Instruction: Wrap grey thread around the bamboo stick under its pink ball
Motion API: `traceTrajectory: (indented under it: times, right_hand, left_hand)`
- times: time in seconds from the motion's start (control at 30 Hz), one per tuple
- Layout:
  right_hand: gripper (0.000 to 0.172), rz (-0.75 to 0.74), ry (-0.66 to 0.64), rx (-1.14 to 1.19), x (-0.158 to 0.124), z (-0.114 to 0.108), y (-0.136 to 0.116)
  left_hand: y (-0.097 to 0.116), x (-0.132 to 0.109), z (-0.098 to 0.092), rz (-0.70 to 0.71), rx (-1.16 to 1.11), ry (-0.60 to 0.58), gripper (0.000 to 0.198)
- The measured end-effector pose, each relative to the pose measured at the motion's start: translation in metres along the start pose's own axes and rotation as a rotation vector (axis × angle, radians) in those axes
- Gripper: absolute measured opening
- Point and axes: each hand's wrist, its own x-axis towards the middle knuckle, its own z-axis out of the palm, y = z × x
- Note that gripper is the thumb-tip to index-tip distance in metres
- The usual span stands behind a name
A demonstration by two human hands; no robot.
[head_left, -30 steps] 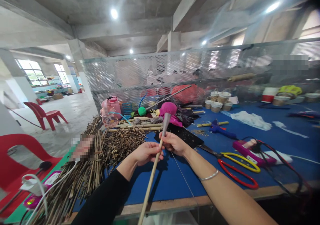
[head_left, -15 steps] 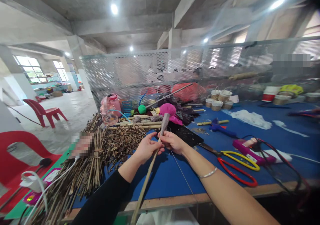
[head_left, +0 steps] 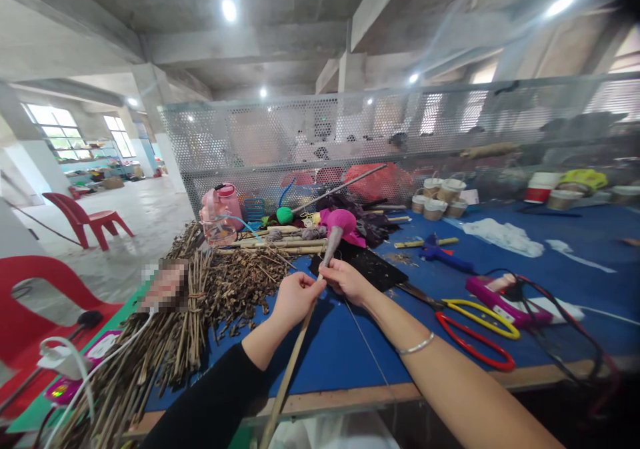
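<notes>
I hold a long bamboo stick point(head_left: 293, 362) slanting up from the table's near edge; its upper end is wrapped in grey fibre point(head_left: 331, 244). My left hand point(head_left: 294, 297) is closed round the stick just below the wrapped part. My right hand point(head_left: 346, 281) pinches the stick right beside it, thumb and fingers pressed together. A thin thread point(head_left: 367, 352) runs down from my right hand toward the table edge.
Blue table point(head_left: 340, 362) with a heap of dried stalks point(head_left: 200, 316) at left, red-and-yellow scissors point(head_left: 475, 332), a blue glue gun point(head_left: 443, 257), a pink device with cables point(head_left: 505, 296), a pink jug point(head_left: 223, 212), paper cups point(head_left: 440, 199). Mesh screen point(head_left: 350, 142) behind. Red chairs point(head_left: 85, 219) at left.
The stick's lower end has swung left and its top dipped lower. Both hands shifted up along it toward the wrapped part and now sit closer together.
</notes>
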Motion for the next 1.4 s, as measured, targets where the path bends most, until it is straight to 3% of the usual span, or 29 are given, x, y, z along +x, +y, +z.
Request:
traceTrajectory:
  times: [0.2, 0.3, 0.43, 0.7, 0.83, 0.93, 1.03, 1.13, 1.2, 1.27, 1.33, 1.4]
  right_hand:
    - [0.036, 0.011, -0.065, 0.099, -0.001, -0.007, 0.002]
    - [0.035, 0.066, -0.051, 0.013, 0.001, -0.005, 0.007]
    - [0.033, 0.057, -0.075, -0.068, 0.003, -0.001, 0.010]
    - [0.026, 0.058, 0.042, -0.175, 0.002, -0.009, 0.002]
    - [0.023, 0.049, -0.044, -0.126, -0.002, -0.013, 0.000]
    - [0.029, -0.027, -0.181, -0.192, -0.007, -0.011, -0.004]
    - [0.034, -0.184, -0.012, -0.387, -0.008, -0.014, -0.014]
    - [0.030, -0.236, 0.250, -0.521, -0.004, -0.038, -0.029]
    - [0.019, -0.208, 0.358, -0.685, -0.004, -0.071, -0.040]
    - [0.021, -0.162, 0.493, -0.979, -0.009, -0.112, -0.050]
    - [0.030, 0.011, 0.662, -1.268, -0.019, -0.156, -0.056]
    - [0.027, 0.241, 0.802, -1.404, -0.032, -0.194, -0.058]
  left_hand:
    - [0.006, -0.001, -0.002, -0.213, -0.315, -0.235, 0.028]
    - [0.005, -0.003, 0.001, -0.222, -0.320, -0.188, 0.023]
    - [0.004, -0.004, 0.005, -0.173, -0.304, -0.152, 0.037]
    - [0.002, 0.004, -0.003, -0.190, -0.331, -0.064, 0.052]
    - [0.001, 0.005, -0.005, -0.174, -0.351, -0.048, 0.049]
    - [0.002, 0.004, -0.005, -0.146, -0.355, -0.074, 0.041]
    - [0.004, 0.004, -0.006, -0.151, -0.358, -0.067, 0.040]
    - [0.002, 0.006, -0.008, -0.169, -0.357, -0.042, 0.044]
    - [-0.001, 0.007, -0.009, -0.166, -0.356, -0.045, 0.045]
    - [-0.004, 0.008, -0.009, -0.162, -0.357, -0.062, 0.045]
    - [-0.005, 0.008, -0.008, -0.166, -0.357, -0.071, 0.046]
    - [-0.004, 0.007, -0.007, -0.172, -0.359, -0.072, 0.047]
